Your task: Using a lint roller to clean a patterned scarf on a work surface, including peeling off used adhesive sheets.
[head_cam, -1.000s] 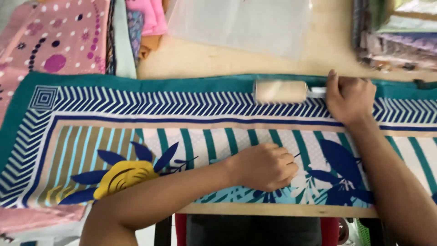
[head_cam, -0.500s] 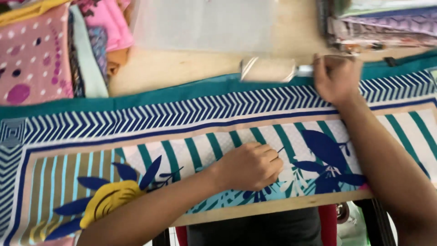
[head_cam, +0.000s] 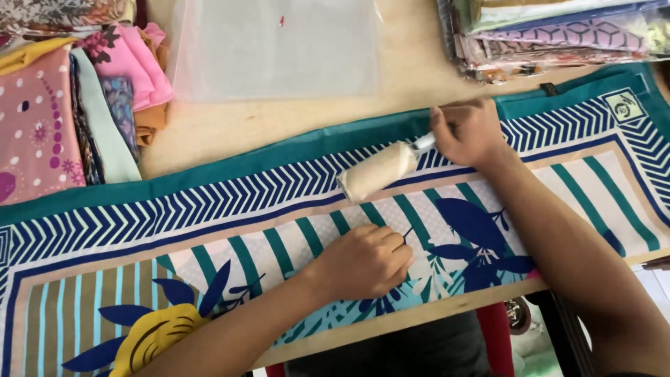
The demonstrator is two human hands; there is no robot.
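A printed scarf (head_cam: 230, 209) with teal border, blue chevrons, stripes and blue leaves lies spread flat across the wooden table (head_cam: 412, 77). My right hand (head_cam: 466, 131) grips the handle of a cream lint roller (head_cam: 377, 171), whose roll rests on the chevron band of the scarf. My left hand (head_cam: 364, 262) is curled into a loose fist and presses down on the striped middle of the scarf, just below the roller.
A clear plastic bag (head_cam: 279, 45) lies flat at the back of the table. Folded pink and patterned fabrics (head_cam: 77, 105) are piled at the left. A stack of packaged scarves (head_cam: 551, 31) sits at the back right.
The roller has come down from the scarf's far teal edge onto the chevron band, tilting toward my left hand. The view has shifted, so the scarf now sits more slanted.
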